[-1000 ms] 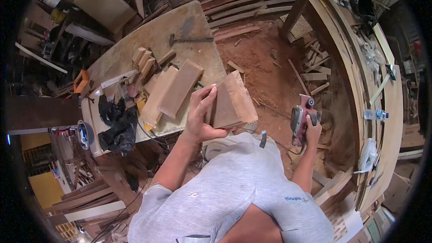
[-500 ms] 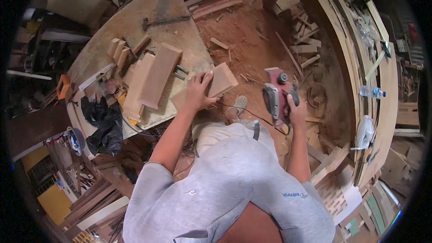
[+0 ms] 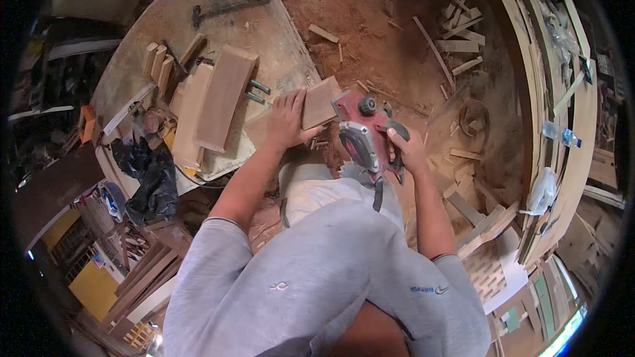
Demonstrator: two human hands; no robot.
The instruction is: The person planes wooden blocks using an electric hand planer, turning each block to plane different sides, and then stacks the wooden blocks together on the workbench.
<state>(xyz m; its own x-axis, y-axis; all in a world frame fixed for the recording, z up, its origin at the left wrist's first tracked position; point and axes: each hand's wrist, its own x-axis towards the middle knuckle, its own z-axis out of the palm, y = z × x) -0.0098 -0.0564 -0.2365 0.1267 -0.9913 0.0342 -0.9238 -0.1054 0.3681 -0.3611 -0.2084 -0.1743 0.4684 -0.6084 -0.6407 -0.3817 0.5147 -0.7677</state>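
Note:
A red electric hand planer (image 3: 366, 135) is gripped by its rear handle in my right hand (image 3: 405, 149). The planer's front end is close to the far end of a wooden board (image 3: 321, 101); I cannot tell whether they touch. That board juts past the right edge of the workbench (image 3: 254, 16). Across the board lies my left hand (image 3: 289, 119), fingers over its top and thumb along its near side. Left of this hand rest thicker wooden planks (image 3: 228, 96), and two green-ended clamp bars or tools (image 3: 256, 91) show beside them.
A dark hammer-like tool (image 3: 231, 10) lies farther back on the bench. Small wood blocks (image 3: 157, 63) and a black plastic bag (image 3: 145, 175) are at left. Offcuts (image 3: 463, 33) litter the dusty floor (image 3: 370, 33). Long boards with a plastic bottle (image 3: 561, 134) line the right.
My right hand has brought the planer leftward and up, from over the floor to the board's end. My left hand stays on the board. The view has shifted slightly.

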